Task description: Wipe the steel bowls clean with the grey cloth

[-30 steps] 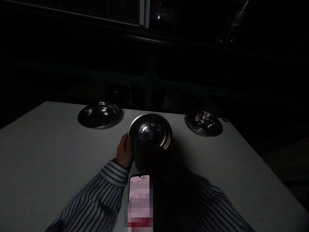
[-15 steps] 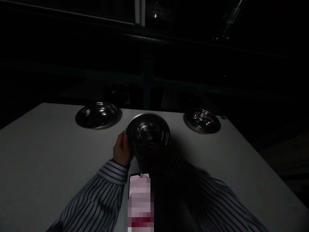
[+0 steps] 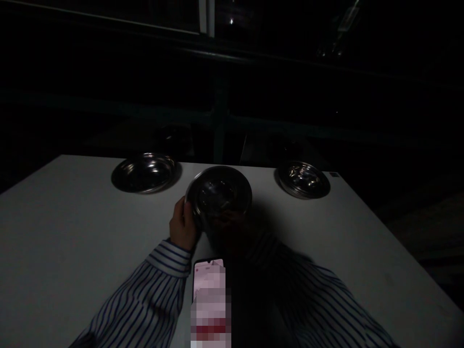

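Note:
A round, shiny metal bowl (image 3: pixel 241 186) is in front of me near the table's far edge. My left hand (image 3: pixel 183 226) grips its left side, thumb at the rim and the other fingers around the outside. My right hand (image 3: pixel 234 229) lies in deep shadow at the bowl's near right side. Its fingers show only faintly over the near rim, and whether they hold anything is too dark to make out. Both arms wear striped sleeves. Below the bowl, between my forearms, is a phone (image 3: pixel 208 278) with a lit screen, partly blurred out.
On the white table (image 3: pixel 119 241), a wide metal dish (image 3: pixel 145 174) sits at the far left. Several stacked metal bowls (image 3: pixel 303 181) stand at the far right, near a small dark label (image 3: pixel 334 174). Beyond the far edge it is very dark.
The right hand's fingers have shifted and now show faintly over the near rim. Reflections inside the bowl look different. My left hand keeps its grip; the view has shifted slightly.

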Available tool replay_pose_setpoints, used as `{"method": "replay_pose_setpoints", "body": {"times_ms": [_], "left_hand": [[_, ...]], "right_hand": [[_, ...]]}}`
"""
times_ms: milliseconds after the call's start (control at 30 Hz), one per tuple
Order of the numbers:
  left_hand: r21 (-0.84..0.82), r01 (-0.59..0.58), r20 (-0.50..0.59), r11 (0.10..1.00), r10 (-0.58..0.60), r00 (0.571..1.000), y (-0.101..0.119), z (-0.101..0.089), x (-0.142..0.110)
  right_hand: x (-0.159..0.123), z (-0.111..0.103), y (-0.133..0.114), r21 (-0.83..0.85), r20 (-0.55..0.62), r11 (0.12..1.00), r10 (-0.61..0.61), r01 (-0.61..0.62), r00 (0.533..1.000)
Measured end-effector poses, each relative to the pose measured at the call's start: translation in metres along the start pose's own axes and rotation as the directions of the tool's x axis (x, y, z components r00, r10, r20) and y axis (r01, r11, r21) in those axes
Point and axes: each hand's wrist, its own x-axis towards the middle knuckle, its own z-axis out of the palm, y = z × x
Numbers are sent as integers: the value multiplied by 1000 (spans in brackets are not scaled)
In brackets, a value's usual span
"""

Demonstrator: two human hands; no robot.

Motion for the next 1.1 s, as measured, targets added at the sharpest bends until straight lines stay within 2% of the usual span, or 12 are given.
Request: {"method": "replay_pose_setpoints", "body": {"times_ms": [100,167,267,367,433,500,600,700,800,900,1000,1100], "left_hand": [[-10,4,24,1000,-4,1000,1,1,0],[-17,-10,41,1000,11,999,3,2,0],[-16,-29,46,999,30,999,5,2,1],[-15,-8,41,1000,8,999,3,0,1],[-29,28,32,999,-27,999,2,-1,1],[-52,61,29,997,-60,998,2,0,2],[-73,64,55,995,-60,997,6,3,2],[-75,27,83,997,-21,996,10,4,2],[-50,24,62,998,-21,998,9,2,2],[-54,77,29,996,-76,997,3,0,1],[-99,126,26,987,-124,992,1,1,1],[-118,96,37,988,-92,995,5,3,2]], "right_hand": [[-16,-9,11,-45,17,998,36,-35,999],[-16,-9,10,-51,6,998,33,-32,999],[0,4,-2,18,-64,999,-42,43,997],[13,18,-9,40,-169,999,-12,20,986],[8,19,-3,7,-197,999,-50,52,979],[-5,13,8,-51,-164,993,-116,109,980],[-18,4,19,-87,-165,993,-99,85,981],[-7,9,9,-51,-192,996,-86,77,978],[10,20,-5,-1,-243,997,-71,73,967],[7,18,-2,-38,-212,995,-98,92,972],[-12,3,14,-132,-105,979,-171,157,980],[-20,-7,18,-175,-56,977,-133,122,989]]}}
